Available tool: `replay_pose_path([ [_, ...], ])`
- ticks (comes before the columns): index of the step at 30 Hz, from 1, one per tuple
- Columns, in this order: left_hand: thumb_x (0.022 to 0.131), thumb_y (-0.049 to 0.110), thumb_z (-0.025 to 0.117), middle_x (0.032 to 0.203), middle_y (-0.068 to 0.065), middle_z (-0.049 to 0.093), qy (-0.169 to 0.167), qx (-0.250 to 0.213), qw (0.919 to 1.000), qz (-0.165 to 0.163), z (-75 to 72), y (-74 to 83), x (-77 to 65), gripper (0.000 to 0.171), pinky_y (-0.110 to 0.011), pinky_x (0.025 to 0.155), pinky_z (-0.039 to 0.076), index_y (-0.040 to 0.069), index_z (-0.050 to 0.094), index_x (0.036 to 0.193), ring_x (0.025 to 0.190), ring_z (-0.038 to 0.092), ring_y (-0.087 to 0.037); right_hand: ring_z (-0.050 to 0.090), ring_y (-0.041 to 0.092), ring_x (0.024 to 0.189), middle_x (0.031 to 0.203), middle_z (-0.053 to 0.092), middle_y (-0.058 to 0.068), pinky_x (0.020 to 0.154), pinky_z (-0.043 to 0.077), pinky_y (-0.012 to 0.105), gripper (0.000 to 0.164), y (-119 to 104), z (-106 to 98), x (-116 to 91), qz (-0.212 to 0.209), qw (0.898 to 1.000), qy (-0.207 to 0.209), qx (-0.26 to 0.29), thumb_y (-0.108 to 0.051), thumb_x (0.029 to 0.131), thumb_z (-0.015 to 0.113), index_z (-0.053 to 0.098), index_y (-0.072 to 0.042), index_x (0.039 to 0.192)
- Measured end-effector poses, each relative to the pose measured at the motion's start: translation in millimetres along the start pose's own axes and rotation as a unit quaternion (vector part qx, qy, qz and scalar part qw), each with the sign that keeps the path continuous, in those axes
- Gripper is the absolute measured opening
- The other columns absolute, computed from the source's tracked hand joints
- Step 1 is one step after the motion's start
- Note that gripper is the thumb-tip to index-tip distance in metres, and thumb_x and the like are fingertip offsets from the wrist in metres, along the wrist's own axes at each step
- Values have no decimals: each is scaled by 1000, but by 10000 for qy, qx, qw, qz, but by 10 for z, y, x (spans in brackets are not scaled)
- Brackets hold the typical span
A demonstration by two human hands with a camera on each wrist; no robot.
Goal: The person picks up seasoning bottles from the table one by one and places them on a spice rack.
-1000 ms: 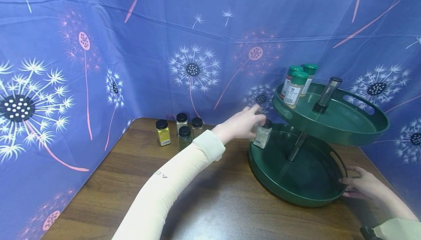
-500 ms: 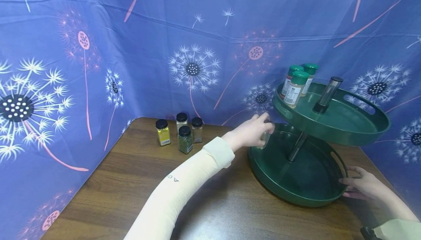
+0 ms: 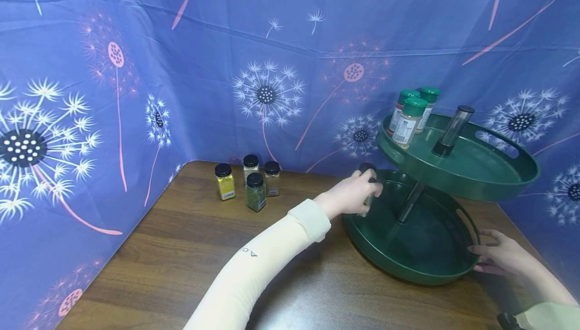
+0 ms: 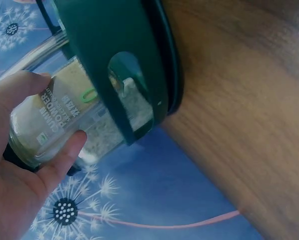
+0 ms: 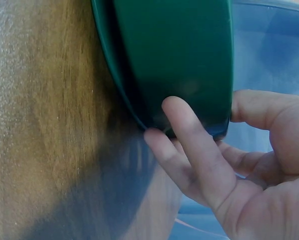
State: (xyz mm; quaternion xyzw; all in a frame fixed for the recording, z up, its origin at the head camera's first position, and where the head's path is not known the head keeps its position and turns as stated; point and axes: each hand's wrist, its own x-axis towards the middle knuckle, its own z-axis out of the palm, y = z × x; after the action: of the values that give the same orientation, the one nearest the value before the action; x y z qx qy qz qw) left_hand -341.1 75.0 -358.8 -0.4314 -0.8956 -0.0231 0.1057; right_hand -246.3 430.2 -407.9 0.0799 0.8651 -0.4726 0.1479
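My left hand (image 3: 350, 195) holds a glass spice jar labelled cumin powder (image 4: 57, 112) over the left side of the lower tier (image 3: 385, 249) of a green two-tier tray. Thumb and fingers pinch the jar's sides in the left wrist view. Beside it another spice jar (image 4: 132, 107) with pale, speckled contents shows partly through the tier's handle slot. In the head view a black lid (image 3: 367, 169) shows just behind my fingers. My right hand (image 3: 503, 254) grips the lower tier's right wall, with the thumb at the rim and fingers against the outer side (image 5: 189, 65).
Several black-lidded jars stand at the table's back left, among them a yellow jar (image 3: 225, 184) and a green herb jar (image 3: 256, 194). Green-capped bottles (image 3: 408, 124) stand on the upper tier (image 3: 480, 161), which overhangs the lower one. A blue cloth (image 3: 290, 28) hangs behind.
My left hand has shifted right and slightly downward with the jar, further over the lower tier. My right hand keeps its place on the tray.
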Motion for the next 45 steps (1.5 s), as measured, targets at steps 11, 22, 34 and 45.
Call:
replay_pose_path([
  [11, 79, 29, 74, 135, -4, 39, -19, -47, 9999, -137, 179, -2, 16, 36, -24, 78, 49, 28, 59, 111, 117, 43, -23, 56, 12, 70, 87, 50, 10, 71, 56, 34, 79, 21, 4, 7, -61, 10000, 45, 31, -6, 93, 50, -11, 18, 137],
  [22, 80, 29, 74, 136, -5, 38, 12, -72, 9999, -80, 261, 3, -2, 33, -20, 78, 49, 28, 61, 111, 123, 39, -22, 59, 12, 72, 88, 52, 10, 72, 56, 34, 79, 50, 1, 25, -109, 9998, -9, 152, -5, 92, 51, -10, 18, 136],
  [34, 80, 29, 75, 134, -1, 38, 6, 21, 9997, -249, 287, -7, 11, 35, -24, 73, 51, 29, 59, 111, 119, 42, -23, 58, 11, 71, 85, 52, 8, 71, 56, 34, 79, 83, -9, 20, -227, 9995, -19, 225, -4, 92, 51, -11, 19, 136],
  [45, 81, 26, 73, 131, -1, 40, 55, 49, 9996, -263, 317, -21, 39, 34, -22, 69, 50, 28, 61, 112, 116, 43, -23, 61, 13, 75, 94, 54, 14, 73, 56, 35, 82, 67, -16, 19, -165, 9995, -40, 272, -4, 92, 52, -12, 19, 137],
])
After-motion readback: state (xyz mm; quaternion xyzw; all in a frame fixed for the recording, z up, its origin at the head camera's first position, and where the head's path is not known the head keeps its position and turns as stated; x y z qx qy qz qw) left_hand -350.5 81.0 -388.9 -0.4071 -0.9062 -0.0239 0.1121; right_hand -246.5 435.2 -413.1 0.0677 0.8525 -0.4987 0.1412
